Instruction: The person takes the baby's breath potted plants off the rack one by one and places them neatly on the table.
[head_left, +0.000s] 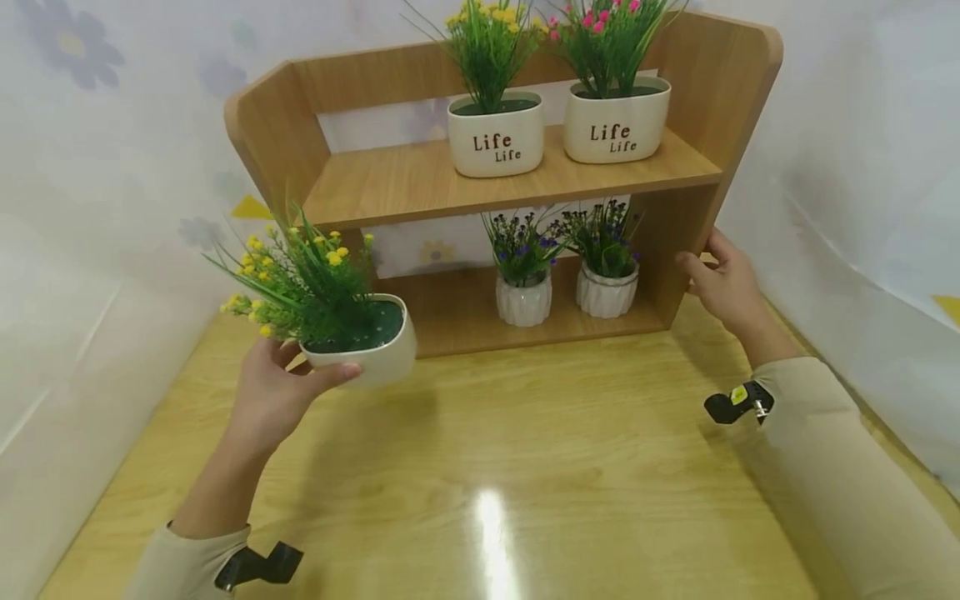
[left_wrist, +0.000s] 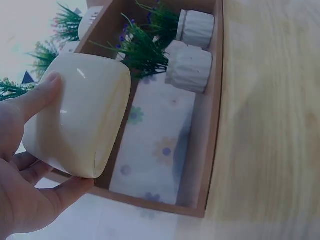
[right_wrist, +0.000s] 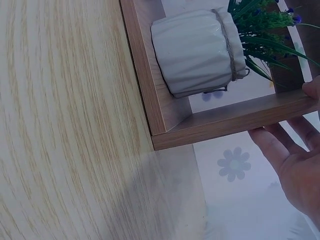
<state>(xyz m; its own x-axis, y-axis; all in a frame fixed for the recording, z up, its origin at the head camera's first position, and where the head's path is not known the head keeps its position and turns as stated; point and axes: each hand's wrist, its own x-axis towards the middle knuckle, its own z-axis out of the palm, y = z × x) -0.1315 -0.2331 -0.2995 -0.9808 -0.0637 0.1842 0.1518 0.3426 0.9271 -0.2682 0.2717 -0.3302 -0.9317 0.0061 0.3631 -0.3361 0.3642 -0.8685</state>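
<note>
My left hand (head_left: 273,396) grips a white oval flowerpot (head_left: 390,354) with yellow artificial flowers (head_left: 296,275), thumb on the near side and fingers around the far end. The pot is held up at the left front of a two-tier wooden shelf (head_left: 390,183). In the left wrist view the white pot (left_wrist: 80,110) shows its smooth wall and base, with the fingers at its lower edge. With thumb inside and fingers outside, my right hand (head_left: 727,283) pinches the shelf's right side panel (right_wrist: 230,120).
Two white "Life" pots stand on the upper tier, one with yellow flowers (head_left: 495,137), one with pink (head_left: 618,125). Below them, two small ribbed white pots, a left one (head_left: 525,302) and a right one (head_left: 607,292), hold purple flowers. A wooden table (head_left: 525,442) lies underneath.
</note>
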